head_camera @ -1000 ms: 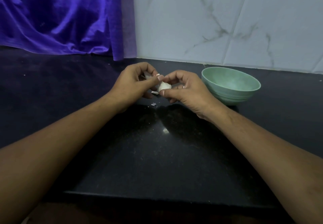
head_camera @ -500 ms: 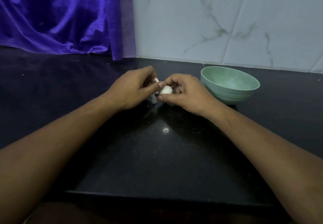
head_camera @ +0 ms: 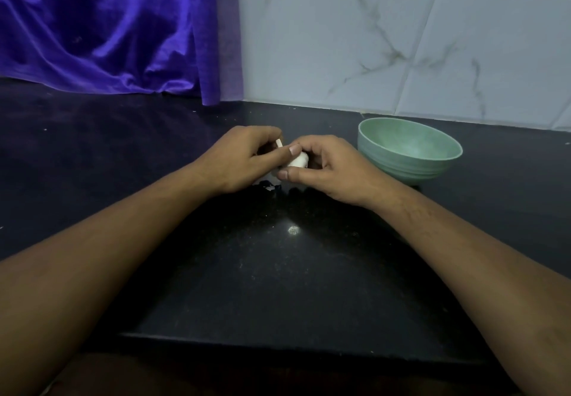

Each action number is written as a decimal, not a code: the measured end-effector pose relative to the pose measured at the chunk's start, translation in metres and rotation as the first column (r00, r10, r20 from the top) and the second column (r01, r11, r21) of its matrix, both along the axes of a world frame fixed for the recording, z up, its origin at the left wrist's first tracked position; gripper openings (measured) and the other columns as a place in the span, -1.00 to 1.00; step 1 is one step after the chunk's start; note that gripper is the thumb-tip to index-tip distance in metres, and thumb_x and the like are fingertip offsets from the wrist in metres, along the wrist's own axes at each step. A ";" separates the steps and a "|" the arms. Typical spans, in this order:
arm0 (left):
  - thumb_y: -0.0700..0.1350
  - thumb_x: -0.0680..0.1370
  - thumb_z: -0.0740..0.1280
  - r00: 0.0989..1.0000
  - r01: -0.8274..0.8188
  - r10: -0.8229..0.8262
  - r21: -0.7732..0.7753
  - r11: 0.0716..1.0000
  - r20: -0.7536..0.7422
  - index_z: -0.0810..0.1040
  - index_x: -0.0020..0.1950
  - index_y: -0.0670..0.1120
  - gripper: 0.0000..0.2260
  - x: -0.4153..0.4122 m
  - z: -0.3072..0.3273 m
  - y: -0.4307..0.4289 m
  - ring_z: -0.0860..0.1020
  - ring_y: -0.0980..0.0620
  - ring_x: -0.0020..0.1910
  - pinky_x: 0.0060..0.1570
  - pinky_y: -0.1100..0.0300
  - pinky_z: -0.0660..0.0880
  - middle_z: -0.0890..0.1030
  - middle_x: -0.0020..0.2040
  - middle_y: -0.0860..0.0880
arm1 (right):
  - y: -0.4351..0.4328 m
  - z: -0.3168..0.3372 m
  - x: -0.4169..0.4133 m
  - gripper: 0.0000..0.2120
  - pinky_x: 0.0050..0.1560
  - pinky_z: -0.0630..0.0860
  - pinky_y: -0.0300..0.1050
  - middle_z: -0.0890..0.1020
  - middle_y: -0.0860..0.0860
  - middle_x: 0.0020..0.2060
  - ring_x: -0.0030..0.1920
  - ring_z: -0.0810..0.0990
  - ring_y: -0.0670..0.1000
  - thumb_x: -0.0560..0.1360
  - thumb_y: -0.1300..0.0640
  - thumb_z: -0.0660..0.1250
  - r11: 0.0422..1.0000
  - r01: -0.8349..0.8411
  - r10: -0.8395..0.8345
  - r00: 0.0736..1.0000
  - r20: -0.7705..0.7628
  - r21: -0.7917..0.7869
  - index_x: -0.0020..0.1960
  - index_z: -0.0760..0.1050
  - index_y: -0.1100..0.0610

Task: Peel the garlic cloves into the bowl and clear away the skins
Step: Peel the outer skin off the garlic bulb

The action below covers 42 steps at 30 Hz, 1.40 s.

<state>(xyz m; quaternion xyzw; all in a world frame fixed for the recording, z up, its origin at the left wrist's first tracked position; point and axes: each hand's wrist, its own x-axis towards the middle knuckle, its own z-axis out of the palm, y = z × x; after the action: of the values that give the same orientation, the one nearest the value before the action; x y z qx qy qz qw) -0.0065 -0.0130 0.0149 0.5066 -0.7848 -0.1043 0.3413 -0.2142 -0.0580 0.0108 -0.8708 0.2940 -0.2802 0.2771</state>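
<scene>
A white garlic clove (head_camera: 298, 160) sits between both hands, just above the black counter. My right hand (head_camera: 327, 167) grips it with curled fingers and thumb. My left hand (head_camera: 244, 157) pinches at the clove's left side, its thumb on top, and a pale strip of skin (head_camera: 279, 143) sticks up between its fingers. Small white skin scraps (head_camera: 271, 186) lie on the counter under the hands. The pale green bowl (head_camera: 411, 161) stands close to the right of my right hand; what lies at its bottom is hidden.
The black stone counter (head_camera: 278, 272) runs to a front edge near me. A purple cloth (head_camera: 108, 28) hangs at the back left. A white marbled tile wall (head_camera: 386, 34) rises behind the bowl.
Both hands have sunk closer to the counter with the clove. A strip of skin now sticks up by my left fingers.
</scene>
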 end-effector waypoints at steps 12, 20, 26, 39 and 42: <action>0.16 0.64 0.31 0.964 0.114 -0.087 0.094 0.989 -0.253 0.60 -0.17 -0.15 -0.59 0.003 -0.002 -0.005 0.49 0.07 -0.31 -0.22 0.08 0.41 0.57 -0.30 -0.19 | 0.005 0.005 -0.002 -0.83 -0.16 0.57 -0.01 0.61 -0.03 -0.13 -0.24 0.57 -0.06 0.66 0.03 0.35 0.992 -0.099 0.103 0.993 -0.053 0.075 0.15 0.54 0.13; 0.35 0.52 0.33 0.963 0.143 -0.091 0.193 0.971 -0.255 0.65 -0.13 -0.20 -0.43 0.004 -0.004 -0.006 0.48 -0.01 -0.33 -0.26 0.06 0.39 0.61 -0.27 -0.28 | 0.009 0.005 -0.001 -0.86 -0.18 0.56 -0.06 0.66 0.05 -0.11 -0.16 0.57 0.01 0.66 0.09 0.36 0.978 -0.149 0.155 0.987 -0.031 0.148 0.20 0.56 0.06; 0.14 0.66 0.33 0.861 0.186 -0.102 0.123 0.975 -0.498 0.62 -0.07 -0.31 -0.52 -0.004 -0.014 -0.010 0.52 -0.37 -0.24 -0.18 -0.22 0.43 0.57 -0.18 -0.48 | 0.015 0.001 0.006 -0.76 -0.22 0.48 -0.20 0.62 -0.11 -0.27 -0.32 0.55 -0.19 0.68 -0.05 0.28 0.996 0.015 -0.024 0.995 -0.093 -0.092 0.07 0.53 0.13; 0.12 0.64 0.35 0.584 -0.068 0.141 0.126 0.990 -0.800 0.48 -0.29 -0.15 -0.57 -0.035 -0.013 -0.014 0.51 -0.30 -0.33 -0.26 -0.17 0.53 0.53 -0.30 -0.37 | 0.024 -0.010 0.041 -0.66 -0.31 0.50 -0.10 0.60 0.01 -0.38 -0.41 0.60 -0.03 0.69 -0.12 0.22 0.972 0.207 -0.231 0.931 0.283 0.115 -0.10 0.51 0.10; 0.15 0.62 0.35 0.583 -0.137 0.214 0.164 0.977 -0.784 0.46 -0.38 0.00 -0.58 -0.038 -0.014 -0.016 0.52 -0.17 -0.33 -0.24 -0.13 0.54 0.53 -0.36 -0.18 | 0.023 -0.013 0.045 -0.63 -0.31 0.49 -0.04 0.59 0.01 -0.41 -0.42 0.60 0.01 0.68 -0.15 0.22 0.960 0.233 -0.271 0.915 0.300 0.156 -0.12 0.50 0.10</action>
<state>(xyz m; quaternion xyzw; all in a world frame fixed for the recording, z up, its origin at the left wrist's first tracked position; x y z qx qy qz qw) -0.0443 -0.0294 0.0006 0.4959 -0.4910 -0.3184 0.6416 -0.1696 -0.0350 -0.0019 -0.7511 0.3713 -0.4325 0.3331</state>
